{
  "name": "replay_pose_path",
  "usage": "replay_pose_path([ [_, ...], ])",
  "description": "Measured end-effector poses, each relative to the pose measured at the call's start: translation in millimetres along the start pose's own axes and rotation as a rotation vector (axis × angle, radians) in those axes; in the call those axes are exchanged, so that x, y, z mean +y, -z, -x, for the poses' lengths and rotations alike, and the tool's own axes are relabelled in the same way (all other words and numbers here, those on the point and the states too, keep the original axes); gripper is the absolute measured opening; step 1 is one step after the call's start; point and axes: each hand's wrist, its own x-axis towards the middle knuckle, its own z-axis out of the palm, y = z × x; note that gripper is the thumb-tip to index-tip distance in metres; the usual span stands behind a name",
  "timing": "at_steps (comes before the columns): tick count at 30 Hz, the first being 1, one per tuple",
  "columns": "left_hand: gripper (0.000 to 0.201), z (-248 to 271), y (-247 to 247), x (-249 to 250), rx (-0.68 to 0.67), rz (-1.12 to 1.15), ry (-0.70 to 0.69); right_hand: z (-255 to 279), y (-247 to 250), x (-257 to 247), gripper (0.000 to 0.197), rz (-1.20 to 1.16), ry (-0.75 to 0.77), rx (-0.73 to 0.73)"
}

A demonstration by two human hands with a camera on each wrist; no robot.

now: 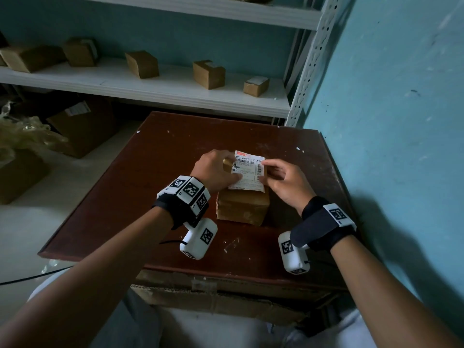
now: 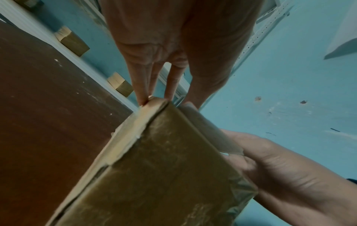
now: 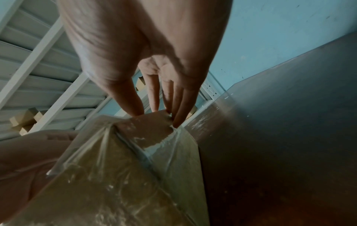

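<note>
We look down on a dark red-brown desk (image 1: 155, 172), its top scuffed and flecked with white, its right edge close against a blue wall (image 1: 389, 96). Behind the far edge stands a white metal rack (image 1: 175, 92) whose shelf carries a row of small cartons (image 1: 142, 64), well apart from one another; larger cartons (image 1: 82, 126) sit on the pale floor off the desk's left edge. About halfway between the desk's far and near edges, and nearer its right edge than its left, stands the cardboard box (image 1: 242, 208), wrapped in clear tape. A white shipping label (image 1: 248, 172) with a barcode lies over its top. Our left hand (image 1: 213, 169) lies over it from the left: the fingers run out straight to the box's far left corner and touch it there, and the thumb lies on the label's left part. Our right hand (image 1: 286, 182) sits just to the right of the box; its forefinger and thumb pinch the label's right edge, the other fingers loosely curled behind them
</note>
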Motion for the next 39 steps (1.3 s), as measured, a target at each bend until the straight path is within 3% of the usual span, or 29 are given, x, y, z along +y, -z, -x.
replay_pose_path([
  [11, 0.049, -0.3, -11.9, 0.9, 0.03, -0.044, -0.089, 1.7, 13.3, 11.5, 0.04, -0.027, -0.007, -0.011],
  [16, 0.05, -0.8, -12.5, -1.6, 0.035, -0.055, -0.105, 1.8, 13.0, 12.9, 0.055, -0.01, -0.011, -0.018],
  [29, 0.054, 14.5, -10.2, 3.2, -0.043, -0.067, -0.121, 14.5, 17.1, 4.1, 0.053, 0.011, -0.045, -0.076],
  [39, 0.051, 21.3, -9.6, 5.0, 0.031, -0.047, -0.189, 17.6, 18.4, 1.6, 0.059, 0.041, -0.028, -0.081],
])
